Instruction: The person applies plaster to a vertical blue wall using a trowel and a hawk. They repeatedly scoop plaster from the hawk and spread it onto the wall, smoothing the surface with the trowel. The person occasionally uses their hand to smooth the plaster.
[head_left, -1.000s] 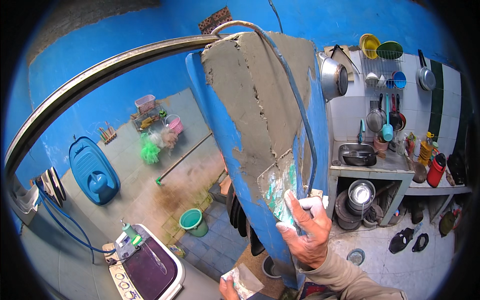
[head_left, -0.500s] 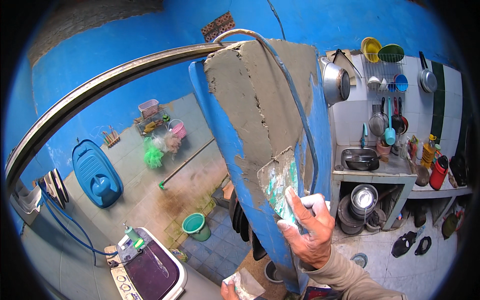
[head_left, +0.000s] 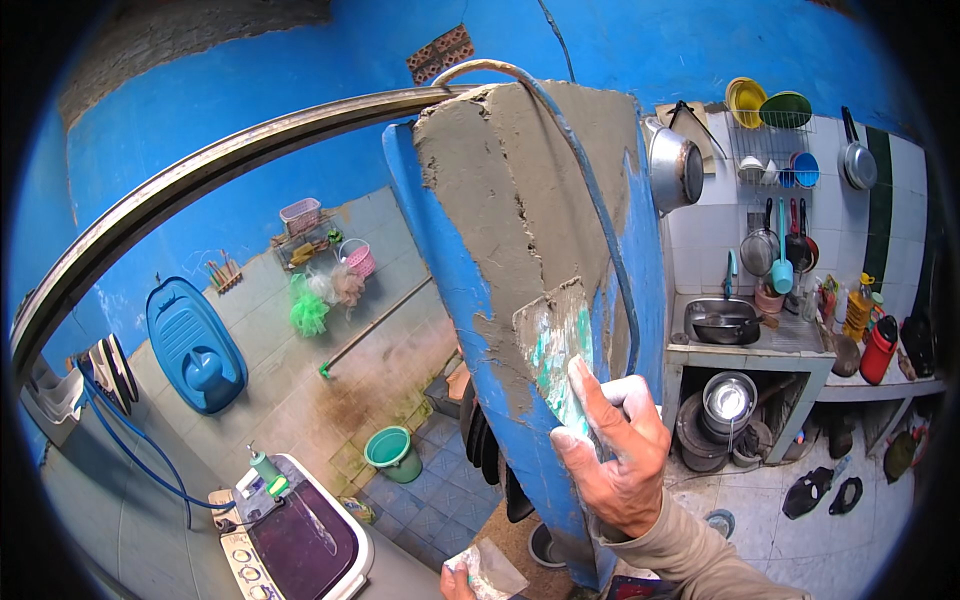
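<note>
My right hand (head_left: 628, 455) grips a putty knife (head_left: 560, 350), its broad blade smeared with white and green, thumb and fingers closed round its lower part. The blade lies against the end of a blue wall (head_left: 535, 440), over its grey cement-like coat (head_left: 480, 170). A vertical crack runs down that coat. At the lower edge, my left hand (head_left: 456, 582) holds a flat, pale scraper-like blade (head_left: 495, 568) carrying white paste; its handle is hidden.
A hose (head_left: 590, 180) loops over the wall top and down its right side. Below left stands a washing machine (head_left: 300, 540), with a green bucket (head_left: 393, 455) on the tiles behind. To the right are a sink (head_left: 722, 322), hanging pans (head_left: 760, 248) and a metal pot (head_left: 675, 168).
The putty knife has slid a little upward along the grey coat with my right hand. My left hand stays almost in place with its blade.
</note>
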